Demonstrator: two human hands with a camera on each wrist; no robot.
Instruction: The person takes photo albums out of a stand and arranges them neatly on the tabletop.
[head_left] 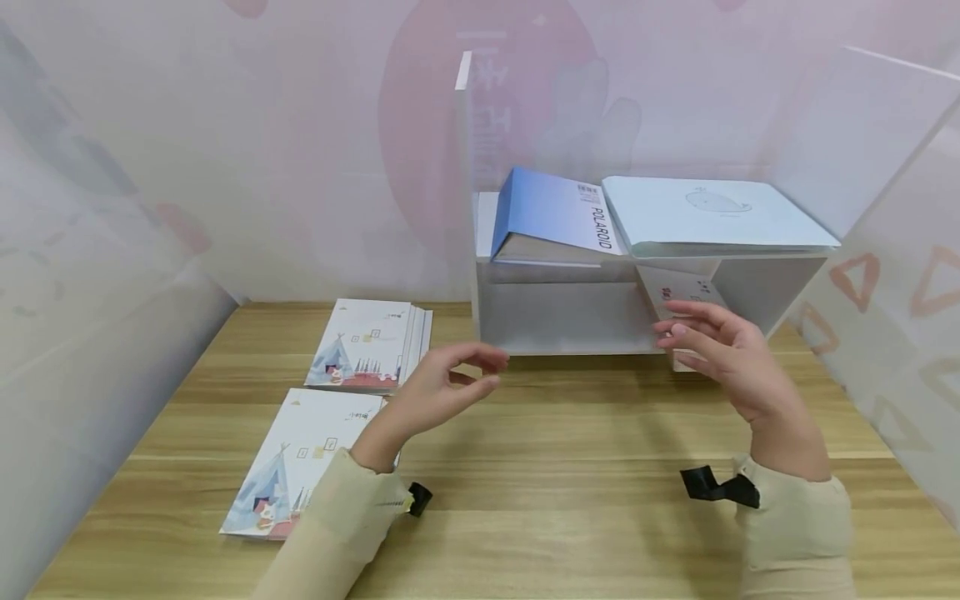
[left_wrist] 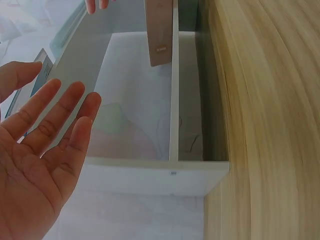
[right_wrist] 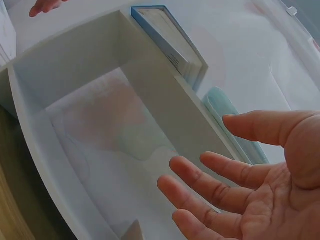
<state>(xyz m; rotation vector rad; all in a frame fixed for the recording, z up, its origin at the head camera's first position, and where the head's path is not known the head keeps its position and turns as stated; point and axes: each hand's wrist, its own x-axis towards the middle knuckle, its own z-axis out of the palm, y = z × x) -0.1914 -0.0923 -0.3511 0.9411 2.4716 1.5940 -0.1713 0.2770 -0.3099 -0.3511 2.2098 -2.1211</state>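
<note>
My left hand [head_left: 442,387] hovers over the tabletop in the head view, between the booklets and the white desktop shelf [head_left: 566,318]. Its fingers bend loosely around nothing. In front of the shelf's right part, my right hand [head_left: 738,358] is raised with fingers spread and nothing held. Close behind it, a thin book [head_left: 686,286] stands on edge inside the shelf, partly hidden by that hand. On the shelf top lie a blue album [head_left: 558,208] marked POLAROID and a pale blue album [head_left: 720,212] with a whale drawing. Both wrist views show bare palms beside the shelf.
Two stacks of white booklets with a tent picture, a rear stack [head_left: 367,342] and a front stack [head_left: 300,450], lie on the left of the wooden table [head_left: 570,500]. The left forearm covers part of the front one. Upright side panels [head_left: 465,167] rise from the shelf.
</note>
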